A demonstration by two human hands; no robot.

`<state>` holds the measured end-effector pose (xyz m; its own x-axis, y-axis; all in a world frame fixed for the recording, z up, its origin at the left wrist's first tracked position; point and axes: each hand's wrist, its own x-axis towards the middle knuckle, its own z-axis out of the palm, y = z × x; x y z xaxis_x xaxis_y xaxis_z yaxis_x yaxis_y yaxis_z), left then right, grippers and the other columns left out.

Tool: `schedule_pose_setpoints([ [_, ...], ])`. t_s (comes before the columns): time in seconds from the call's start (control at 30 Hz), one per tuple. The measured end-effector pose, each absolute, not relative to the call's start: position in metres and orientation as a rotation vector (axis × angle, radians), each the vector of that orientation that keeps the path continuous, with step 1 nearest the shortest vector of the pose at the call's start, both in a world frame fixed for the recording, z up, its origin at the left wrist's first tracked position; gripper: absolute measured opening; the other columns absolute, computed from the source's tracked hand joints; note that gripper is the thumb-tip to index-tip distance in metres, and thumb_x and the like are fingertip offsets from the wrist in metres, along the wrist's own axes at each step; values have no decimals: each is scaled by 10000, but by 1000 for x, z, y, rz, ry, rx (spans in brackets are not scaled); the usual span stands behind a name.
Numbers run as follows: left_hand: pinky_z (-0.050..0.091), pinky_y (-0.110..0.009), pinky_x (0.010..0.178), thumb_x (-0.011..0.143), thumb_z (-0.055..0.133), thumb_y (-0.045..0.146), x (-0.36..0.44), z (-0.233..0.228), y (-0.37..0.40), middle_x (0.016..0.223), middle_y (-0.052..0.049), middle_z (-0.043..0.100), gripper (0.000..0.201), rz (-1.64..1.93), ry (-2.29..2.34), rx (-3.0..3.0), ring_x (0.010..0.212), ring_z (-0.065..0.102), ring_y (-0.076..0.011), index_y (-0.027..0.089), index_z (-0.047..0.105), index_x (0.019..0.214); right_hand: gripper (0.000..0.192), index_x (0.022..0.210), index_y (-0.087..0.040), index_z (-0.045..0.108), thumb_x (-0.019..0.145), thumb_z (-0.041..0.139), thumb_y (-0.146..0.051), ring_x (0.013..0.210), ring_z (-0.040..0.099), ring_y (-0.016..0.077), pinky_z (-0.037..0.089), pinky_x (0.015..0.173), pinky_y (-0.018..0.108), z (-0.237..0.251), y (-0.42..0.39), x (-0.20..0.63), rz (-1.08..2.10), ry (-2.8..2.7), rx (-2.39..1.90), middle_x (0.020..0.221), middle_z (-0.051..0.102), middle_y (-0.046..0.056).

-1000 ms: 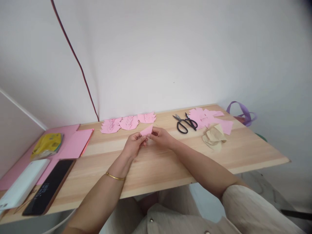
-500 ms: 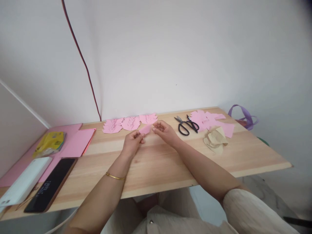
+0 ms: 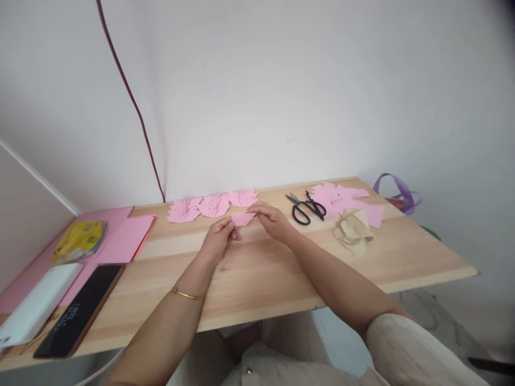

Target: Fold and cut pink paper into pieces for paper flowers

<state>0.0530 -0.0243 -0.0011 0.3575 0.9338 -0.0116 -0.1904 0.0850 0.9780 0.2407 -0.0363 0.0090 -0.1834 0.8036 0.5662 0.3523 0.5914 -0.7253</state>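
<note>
Both hands pinch a small folded pink paper piece [image 3: 242, 219] just above the pale wooden tabletop [image 3: 261, 268]: the left hand [image 3: 219, 239] closed on its seven-o'clock corner, the right hand [image 3: 272, 219] closed on its three-o'clock edge. The paper looks feather-light, thin and easily creased or torn, so fingertip grips at opposite edges suit it best. At twelve o'clock from the piece lies a row of cut pink paper shapes [image 3: 213, 203]; at three o'clock rest black-handled scissors [image 3: 304, 206] beside loose pink paper offcuts [image 3: 346, 198] and a crumpled beige paper scrap [image 3: 353, 231].
</note>
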Motion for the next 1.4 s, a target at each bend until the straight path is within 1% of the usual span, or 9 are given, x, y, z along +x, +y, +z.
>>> schedule_pose_setpoints([
  [0.23, 425, -214, 567, 736, 600, 321, 52, -2, -24, 648, 14, 528, 199, 1021, 965, 1383, 527, 490, -87, 169, 676, 840, 377, 1077, -224, 676, 792, 456, -111, 899, 455, 221, 370, 828, 400, 15, -41, 246, 218, -2054, -1239, 914, 536, 97],
  [0.33, 408, -206, 544, 744, 593, 320, 52, -4, -25, 706, -5, 577, 196, 1000, 994, 1434, 539, 523, -93, 173, 685, 834, 427, 1158, -223, 632, 798, 445, -88, 823, 462, 209, 366, 795, 385, 19, -44, 250, 259, -2208, -1232, 853, 562, 89],
  [0.43, 426, -217, 565, 752, 585, 327, 52, -4, -28, 754, -23, 630, 238, 962, 991, 1423, 565, 556, -110, 182, 694, 906, 442, 1174, -241, 611, 776, 489, -91, 933, 489, 221, 357, 865, 396, 20, -45, 251, 364, -2274, -1088, 982, 601, 90],
  [0.53, 455, -247, 635, 767, 574, 316, 52, -1, -30, 743, -31, 667, 252, 932, 979, 1496, 638, 590, -148, 196, 703, 948, 416, 1150, -230, 607, 735, 609, -206, 1044, 490, 235, 348, 922, 396, 19, -46, 246, 481, -2250, -965, 1104, 597, 89],
  [0.67, 451, -276, 783, 738, 626, 266, 53, 0, -31, 989, -53, 688, 277, 1030, 992, 1636, 899, 602, -194, 231, 703, 1002, 195, 913, -198, 655, 804, 560, -329, 887, 556, 181, 410, 808, 307, 15, -47, 235, 665, -2119, -972, 925, 647, 53],
  [0.83, 454, -260, 695, 701, 677, 293, 55, -3, -28, 755, -20, 668, 424, 1091, 1015, 1345, 651, 578, -123, 190, 640, 1111, 238, 752, -189, 631, 862, 426, -238, 782, 547, 145, 409, 738, 267, 9, -44, 229, 682, -1984, -1018, 827, 620, 31],
  [0.93, 445, -238, 719, 619, 745, 257, 55, -3, -26, 766, -10, 661, 475, 1159, 929, 1116, 677, 577, -96, 166, 635, 1073, 198, 742, -186, 601, 847, 438, -226, 812, 540, 153, 402, 743, 269, 7, -43, 228, 637, -1963, -966, 849, 608, 41],
  [1.07, 466, -238, 724, 592, 760, 191, 55, 2, -28, 821, -14, 660, 515, 1117, 773, 927, 723, 596, -97, 188, 612, 1085, 220, 720, -182, 553, 867, 404, -250, 674, 491, 130, 378, 644, 247, 4, -43, 229, 658, -1953, -1051, 711, 550, 9],
  [1.4, 491, -230, 632, 553, 764, 126, 61, 4, -37, 792, -26, 676, 327, 1018, 770, 870, 671, 602, -106, 137, 643, 857, 197, 887, -180, 592, 873, 434, -297, 669, 526, 128, 389, 647, 246, 5, -45, 233, 648, -1886, -1123, 754, 609, 13],
])
